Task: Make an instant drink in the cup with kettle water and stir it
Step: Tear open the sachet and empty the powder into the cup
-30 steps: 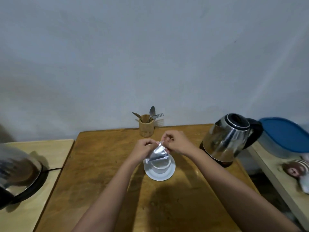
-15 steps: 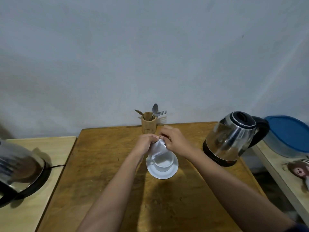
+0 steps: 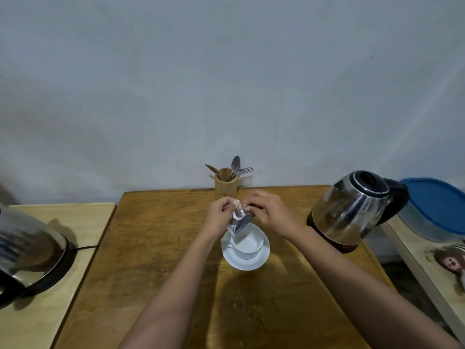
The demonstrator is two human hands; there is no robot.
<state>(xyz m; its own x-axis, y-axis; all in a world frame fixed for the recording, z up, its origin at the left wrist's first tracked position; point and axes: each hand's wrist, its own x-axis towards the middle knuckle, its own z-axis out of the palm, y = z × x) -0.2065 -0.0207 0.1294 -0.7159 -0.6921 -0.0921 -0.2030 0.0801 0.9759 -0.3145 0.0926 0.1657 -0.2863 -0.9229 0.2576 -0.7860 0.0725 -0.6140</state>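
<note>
Item: foil sachet (image 3: 238, 221), pinched at top by left hand (image 3: 221, 214) & right hand (image 3: 268, 212), held over cup (image 3: 247, 244) on saucer (image 3: 261, 260), table centre. Step: tearing, prob. unopened. Next: powder tipped in. Kettle (image 3: 352, 210) at right edge.

The near half of the brown table (image 3: 156, 285) is bare on both sides of the arms. Far back, the wooden cup of spoons (image 3: 225, 186) stands just behind the two hands. The shiny kettle (image 3: 352, 210) blocks the far right corner. The cup (image 3: 247, 244) on its saucer (image 3: 245, 263) sits in the middle, under the sachet (image 3: 239, 221).
</note>
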